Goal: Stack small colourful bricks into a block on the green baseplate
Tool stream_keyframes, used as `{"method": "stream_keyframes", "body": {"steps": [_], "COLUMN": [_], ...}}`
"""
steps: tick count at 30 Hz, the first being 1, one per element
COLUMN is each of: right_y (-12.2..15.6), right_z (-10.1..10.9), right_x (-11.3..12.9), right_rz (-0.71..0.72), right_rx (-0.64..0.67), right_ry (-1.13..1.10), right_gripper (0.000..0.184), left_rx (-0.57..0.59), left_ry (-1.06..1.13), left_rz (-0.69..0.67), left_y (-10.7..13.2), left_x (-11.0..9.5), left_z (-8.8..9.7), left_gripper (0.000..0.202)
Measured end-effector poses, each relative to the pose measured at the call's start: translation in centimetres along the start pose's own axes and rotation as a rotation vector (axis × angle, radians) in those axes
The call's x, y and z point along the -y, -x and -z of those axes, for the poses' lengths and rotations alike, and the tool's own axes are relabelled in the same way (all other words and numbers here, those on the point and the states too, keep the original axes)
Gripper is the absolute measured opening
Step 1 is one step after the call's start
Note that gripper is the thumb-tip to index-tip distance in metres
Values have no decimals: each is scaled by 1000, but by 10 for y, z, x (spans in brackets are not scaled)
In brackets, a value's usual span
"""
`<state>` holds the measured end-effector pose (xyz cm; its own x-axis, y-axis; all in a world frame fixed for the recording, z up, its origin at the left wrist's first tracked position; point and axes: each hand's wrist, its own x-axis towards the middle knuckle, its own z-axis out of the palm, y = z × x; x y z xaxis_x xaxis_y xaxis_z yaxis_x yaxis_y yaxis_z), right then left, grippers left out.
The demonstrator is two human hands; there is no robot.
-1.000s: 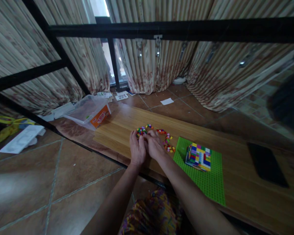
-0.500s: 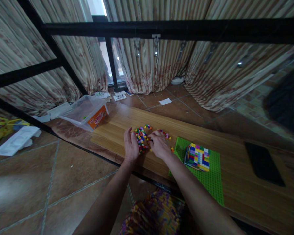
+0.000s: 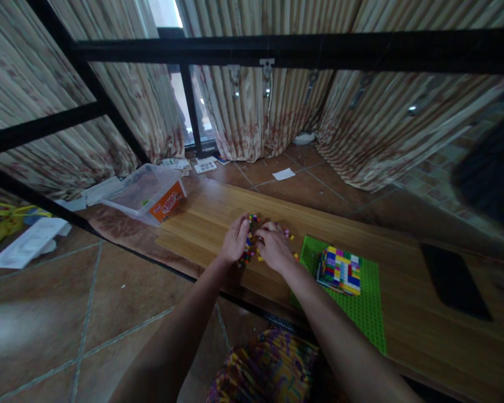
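Note:
Small colourful toy bricks [image 3: 247,256] lie in a loose pile on the wooden board, partly covered by my hands. My left hand [image 3: 235,240] stands on its edge at the pile's left side, fingers stretched out and touching the bricks. Across from it, my right hand [image 3: 274,246] reaches in from the right with fingers bent and drawn together; whatever is between the fingertips is hidden. To the right, a multicoloured block of joined bricks [image 3: 340,270] sits on a green studded baseplate [image 3: 367,313].
A clear plastic box [image 3: 130,193] with an orange label stands at the board's left end. A dark flat panel [image 3: 456,280] lies on the wooden board [image 3: 210,204] at the right. Black metal bars [image 3: 277,50] cross in front of striped curtains. White paper [image 3: 284,174] lies on the tiled floor.
My left hand has moved right, pushing against the pile, which is now narrower and closer to my right hand. My right hand has barely shifted.

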<state>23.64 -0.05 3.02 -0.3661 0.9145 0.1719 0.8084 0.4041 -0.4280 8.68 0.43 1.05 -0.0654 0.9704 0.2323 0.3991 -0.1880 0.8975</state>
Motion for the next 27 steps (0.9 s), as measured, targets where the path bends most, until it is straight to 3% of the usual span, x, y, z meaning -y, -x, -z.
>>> {"method": "stream_keyframes", "body": {"steps": [3, 6, 9, 12, 16, 22, 27], "right_y": [-1, -3, -6, -7, -7, 2, 14], "right_z": [-1, -3, -4, -2, 0, 8, 14], "right_x": [5, 8, 7, 7, 6, 4, -3], "right_rz": [91, 109, 109, 122, 133, 122, 84], "right_rx": [29, 67, 83, 94, 110, 90, 38], "right_ry": [-18, -6, 1, 2, 9, 30, 27], "right_gripper": [26, 32, 34, 30, 21, 14, 18], "left_rx": [-30, -181, -352, -437, -491, -536, -524], "left_ry": [172, 271, 219, 156, 115, 117, 218], "left_rz": [55, 97, 122, 150, 161, 137, 150], "left_y": [0, 6, 27, 52, 66, 58, 51], "left_x": [3, 6, 6, 2, -8, -16, -21], "left_z": [0, 5, 8, 1, -16, -37, -54], "left_gripper": [58, 61, 59, 55, 51, 49, 49]}}
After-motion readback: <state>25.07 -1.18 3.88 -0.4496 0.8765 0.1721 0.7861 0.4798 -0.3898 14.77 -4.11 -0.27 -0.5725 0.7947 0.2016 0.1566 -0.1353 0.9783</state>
